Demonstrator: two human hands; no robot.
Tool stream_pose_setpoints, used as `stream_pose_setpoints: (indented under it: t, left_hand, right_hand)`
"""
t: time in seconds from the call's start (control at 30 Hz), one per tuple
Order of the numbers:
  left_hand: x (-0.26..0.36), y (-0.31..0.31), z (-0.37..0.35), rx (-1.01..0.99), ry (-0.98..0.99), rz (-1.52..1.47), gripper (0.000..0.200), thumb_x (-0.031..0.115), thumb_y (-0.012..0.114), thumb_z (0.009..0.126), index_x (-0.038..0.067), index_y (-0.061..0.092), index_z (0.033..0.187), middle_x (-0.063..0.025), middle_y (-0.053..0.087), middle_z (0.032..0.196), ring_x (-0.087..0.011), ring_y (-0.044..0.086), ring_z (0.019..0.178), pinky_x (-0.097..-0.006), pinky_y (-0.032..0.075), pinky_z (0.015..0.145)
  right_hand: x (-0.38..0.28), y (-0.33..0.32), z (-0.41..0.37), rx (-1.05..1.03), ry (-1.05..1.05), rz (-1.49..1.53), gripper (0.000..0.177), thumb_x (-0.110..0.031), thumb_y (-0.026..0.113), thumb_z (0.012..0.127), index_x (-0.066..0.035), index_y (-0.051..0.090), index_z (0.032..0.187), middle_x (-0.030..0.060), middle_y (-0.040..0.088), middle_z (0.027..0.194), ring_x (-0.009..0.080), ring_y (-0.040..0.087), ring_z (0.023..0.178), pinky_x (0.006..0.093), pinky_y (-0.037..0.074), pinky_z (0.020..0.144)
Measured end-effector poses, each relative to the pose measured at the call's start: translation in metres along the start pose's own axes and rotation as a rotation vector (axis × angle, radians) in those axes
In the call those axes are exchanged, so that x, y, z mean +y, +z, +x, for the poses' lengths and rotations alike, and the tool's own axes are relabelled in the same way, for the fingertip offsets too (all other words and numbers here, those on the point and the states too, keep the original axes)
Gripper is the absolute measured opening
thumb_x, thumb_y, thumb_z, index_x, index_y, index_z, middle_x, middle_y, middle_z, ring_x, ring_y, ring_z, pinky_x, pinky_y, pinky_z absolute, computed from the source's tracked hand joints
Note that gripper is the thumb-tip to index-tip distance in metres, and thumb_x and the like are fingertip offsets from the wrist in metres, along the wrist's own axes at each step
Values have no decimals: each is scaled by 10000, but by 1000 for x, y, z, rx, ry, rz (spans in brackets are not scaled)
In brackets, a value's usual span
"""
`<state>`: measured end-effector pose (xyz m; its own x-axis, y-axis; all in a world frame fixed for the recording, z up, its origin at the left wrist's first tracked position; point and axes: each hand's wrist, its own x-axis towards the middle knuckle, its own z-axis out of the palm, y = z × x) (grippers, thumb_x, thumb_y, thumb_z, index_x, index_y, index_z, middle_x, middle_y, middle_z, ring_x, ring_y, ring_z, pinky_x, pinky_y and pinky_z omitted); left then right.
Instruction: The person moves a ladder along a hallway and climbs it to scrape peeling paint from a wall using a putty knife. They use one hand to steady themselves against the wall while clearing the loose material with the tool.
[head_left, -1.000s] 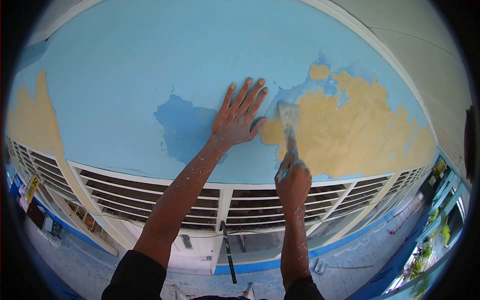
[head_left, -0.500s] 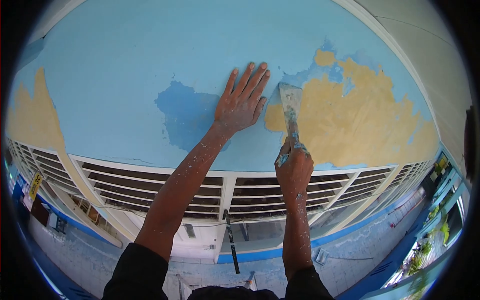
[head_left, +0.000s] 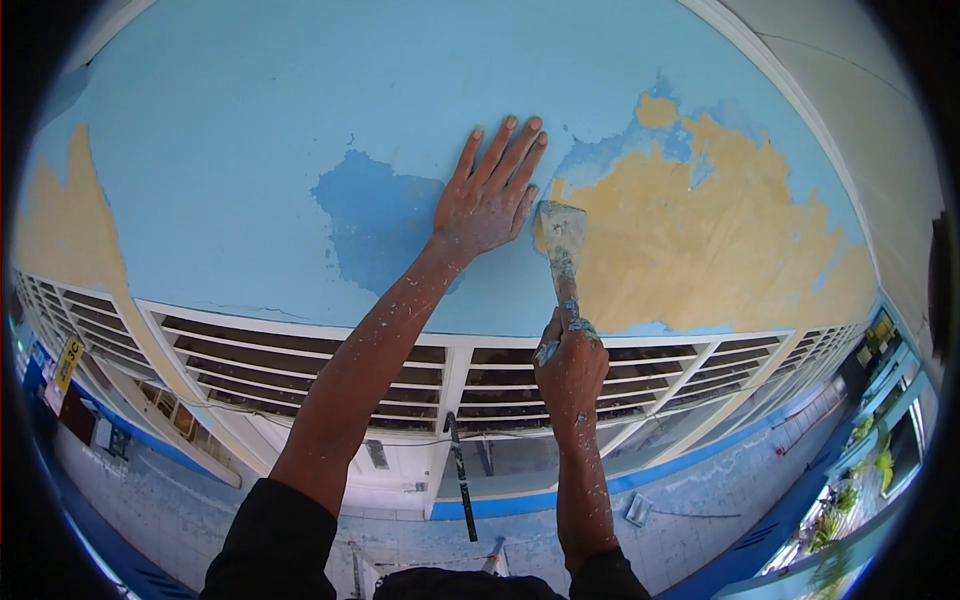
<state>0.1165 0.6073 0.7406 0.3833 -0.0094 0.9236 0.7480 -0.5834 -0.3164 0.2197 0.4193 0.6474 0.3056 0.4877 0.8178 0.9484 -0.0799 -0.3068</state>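
My left hand point(head_left: 488, 190) lies flat on the light blue wall point(head_left: 270, 90) with its fingers spread. It rests between a darker blue patch point(head_left: 375, 220) and a large tan patch point(head_left: 690, 240) where paint has come off. My right hand point(head_left: 572, 375) is wrapped round the handle of a paint scraper point(head_left: 562, 235). The scraper points upward, and its broad, paint-smeared blade sits at the left edge of the tan patch, just below and right of my left hand. Flecks of paint dot both forearms and the right hand.
White slatted louvres point(head_left: 310, 375) run along under the wall. A dark pole point(head_left: 461, 480) stands upright below them. Far down, a tray-like object point(head_left: 638, 510) lies on the paint-flecked floor point(head_left: 700, 550). Part of a ladder-like frame point(head_left: 370, 570) shows beneath me, and a yellow sign point(head_left: 69, 362) hangs at left.
The scraper and my right hand have moved down and slightly left. More tan shows at the patch's upper left edge. My left hand stays flat on the wall.
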Motion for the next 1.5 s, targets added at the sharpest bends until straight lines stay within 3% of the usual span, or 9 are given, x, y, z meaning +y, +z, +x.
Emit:
stream_pose_setpoints:
  t: [0.07, 0.17, 0.2, 0.43, 0.63, 0.87, 1.1, 1.27, 1.5]
  left_hand:
    - [-1, 1, 1, 9, -1, 9, 631, 378, 477, 1068, 135, 344, 1635, -41, 257, 1728, -267, 245, 1584, -523, 181, 1288]
    - [0, 2, -2, 7, -1, 8, 643, 381, 501, 1057, 135, 352, 1632, -39, 264, 1725, -265, 250, 1583, -523, 194, 1284]
    - [0, 2, -1, 6, 0, 8, 648, 382, 508, 1054, 135, 353, 1632, -39, 266, 1724, -265, 251, 1582, -524, 198, 1283]
    - [1, 0, 0, 24, -11, -6, 624, 365, 493, 1060, 131, 368, 1625, -36, 275, 1723, -265, 259, 1581, -523, 208, 1280]
    - [1, 2, 0, 13, -4, -11, 632, 360, 496, 1056, 130, 361, 1628, -37, 274, 1723, -261, 237, 1589, -522, 196, 1284]
    - [1, -1, 2, 3, -19, 32, 634, 388, 479, 1059, 137, 353, 1628, -34, 264, 1725, -254, 245, 1584, -514, 178, 1293]
    - [2, 1, 1, 6, -14, -5, 643, 374, 490, 1057, 135, 341, 1635, -31, 267, 1725, -254, 236, 1589, -518, 167, 1292]
    - [3, 1, 1, 1, -22, 11, 642, 383, 481, 1058, 135, 342, 1634, -33, 281, 1720, -258, 254, 1582, -517, 165, 1292]
    - [2, 3, 2, 5, -13, 4, 643, 383, 486, 1056, 131, 348, 1632, -29, 267, 1725, -258, 247, 1585, -523, 171, 1290]
  right_hand:
    - [-4, -6, 10, 9, 17, 11, 169, -103, 634, 982, 47, 712, 985, 265, 654, 722, 464, 671, 681, 515, 506, 562]
    - [-2, -10, 42, 93, -64, -68, 234, -151, 625, 999, 27, 690, 861, 226, 639, 667, 436, 659, 595, 509, 490, 493]
    - [-9, -16, 48, 56, -12, 4, 209, -124, 622, 989, 56, 701, 919, 273, 647, 721, 481, 659, 680, 535, 505, 578]
    - [3, 11, -3, 73, -26, 23, 253, -165, 619, 1009, 4, 700, 838, 242, 661, 692, 444, 658, 570, 530, 508, 509]
    - [-9, -21, 71, 170, -50, -38, 310, -175, 614, 1009, 14, 667, 770, 233, 651, 688, 448, 673, 627, 532, 516, 538]
    - [15, 2, -1, 78, -7, 9, 233, -159, 604, 1007, -1, 688, 857, 236, 658, 722, 447, 666, 643, 519, 505, 534]
    - [-1, -25, 74, 161, 25, -53, 253, -171, 600, 1016, 11, 684, 860, 233, 650, 690, 451, 666, 627, 522, 505, 536]
    - [14, -10, 17, 90, -16, -15, 218, -175, 600, 1017, 11, 711, 991, 232, 659, 695, 450, 678, 644, 531, 516, 536]
    - [10, -28, 85, 194, 27, -31, 227, -184, 605, 1008, -14, 695, 887, 230, 670, 714, 459, 677, 658, 543, 529, 569]
